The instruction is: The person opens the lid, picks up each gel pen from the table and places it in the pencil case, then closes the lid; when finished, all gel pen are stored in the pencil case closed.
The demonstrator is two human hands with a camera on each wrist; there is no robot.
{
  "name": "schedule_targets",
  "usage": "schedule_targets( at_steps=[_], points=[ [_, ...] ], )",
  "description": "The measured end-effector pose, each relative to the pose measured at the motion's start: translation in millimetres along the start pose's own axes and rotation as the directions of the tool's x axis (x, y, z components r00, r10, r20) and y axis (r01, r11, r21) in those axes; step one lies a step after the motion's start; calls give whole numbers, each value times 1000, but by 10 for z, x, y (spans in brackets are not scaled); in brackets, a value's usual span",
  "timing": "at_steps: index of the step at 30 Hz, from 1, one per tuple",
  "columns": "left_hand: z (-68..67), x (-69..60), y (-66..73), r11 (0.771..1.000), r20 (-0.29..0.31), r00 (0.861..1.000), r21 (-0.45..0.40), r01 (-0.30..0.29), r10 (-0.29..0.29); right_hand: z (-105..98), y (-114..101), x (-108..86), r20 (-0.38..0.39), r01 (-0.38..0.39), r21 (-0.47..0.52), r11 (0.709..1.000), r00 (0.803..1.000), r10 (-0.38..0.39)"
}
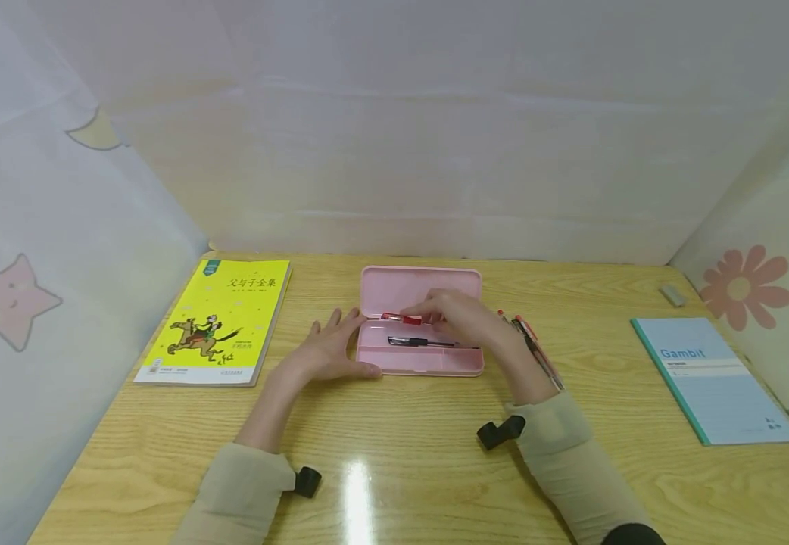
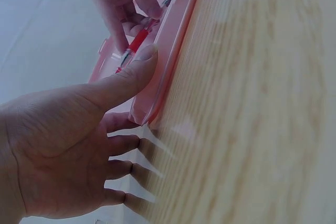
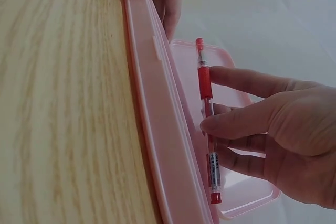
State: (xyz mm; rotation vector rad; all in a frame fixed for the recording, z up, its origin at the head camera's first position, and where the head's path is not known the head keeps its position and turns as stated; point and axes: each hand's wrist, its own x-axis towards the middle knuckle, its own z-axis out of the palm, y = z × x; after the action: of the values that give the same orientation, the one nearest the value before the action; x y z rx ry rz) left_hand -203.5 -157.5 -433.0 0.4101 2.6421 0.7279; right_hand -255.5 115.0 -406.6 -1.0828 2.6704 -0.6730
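Observation:
A pink pencil case (image 1: 422, 372) lies with its lid raised at the middle of the table. My right hand (image 1: 459, 314) pinches a red gel pen (image 3: 205, 82) between thumb and fingers, just above the case's tray. Inside the tray rests a black gel pen (image 1: 411, 341). With fingers spread, my left hand (image 1: 329, 352) steadies the case's left end; its thumb touches the front corner and the other fingers reach along the side and onto the table. In the left wrist view the red pen's tip end points toward that thumb.
Several pens (image 1: 536, 348) lie right of the case, partly behind the right forearm. A yellow book (image 1: 213, 322) is at the left, a Gambit notebook (image 1: 715, 378) at the right. An eraser-like grey block (image 1: 672, 295) sits near the back right edge.

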Motion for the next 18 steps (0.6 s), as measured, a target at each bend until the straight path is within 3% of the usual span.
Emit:
schedule_targets(
  at_steps=[18],
  points=[
    [11,-8,-3,1000,-6,1000,-3,-1,1,61,-10,5,8,-76,-80,994,997,77]
  ],
)
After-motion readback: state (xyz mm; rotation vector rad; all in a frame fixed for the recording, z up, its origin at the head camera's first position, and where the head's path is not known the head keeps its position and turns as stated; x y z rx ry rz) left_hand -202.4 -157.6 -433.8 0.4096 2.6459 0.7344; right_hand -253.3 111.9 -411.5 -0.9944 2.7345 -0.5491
